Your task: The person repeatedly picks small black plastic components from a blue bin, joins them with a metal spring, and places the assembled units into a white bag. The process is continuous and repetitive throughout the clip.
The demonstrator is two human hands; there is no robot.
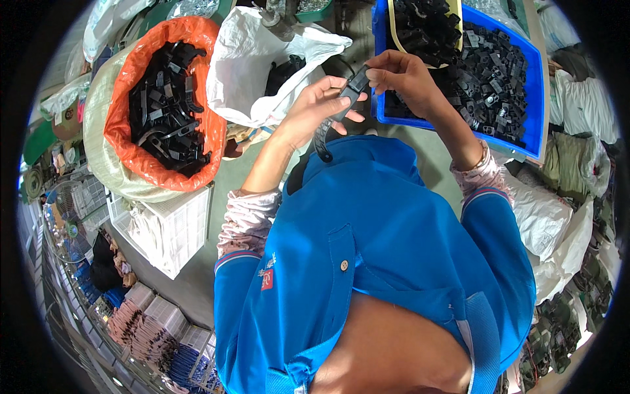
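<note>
A black curved plastic part [321,139], like a handle with a blocky upper end, lies slantwise in my left hand [307,111]. The thumb presses on its face and the fingers wrap behind it. At the upper end, my right hand [412,80] pinches with thumb and forefinger; whether a separate small piece sits between them, I cannot tell. Just beyond is a blue bin [539,105] of small black plastic pieces [492,79]. A yellow container [394,29] of black parts rests at its left side.
An orange-lined sack [118,108] on the left holds many black curved parts [170,98]. Between it and my hands stands an open white sack [230,79] with some black parts inside. Below is a white plastic crate [187,230]. White bags [541,210] lie at the right.
</note>
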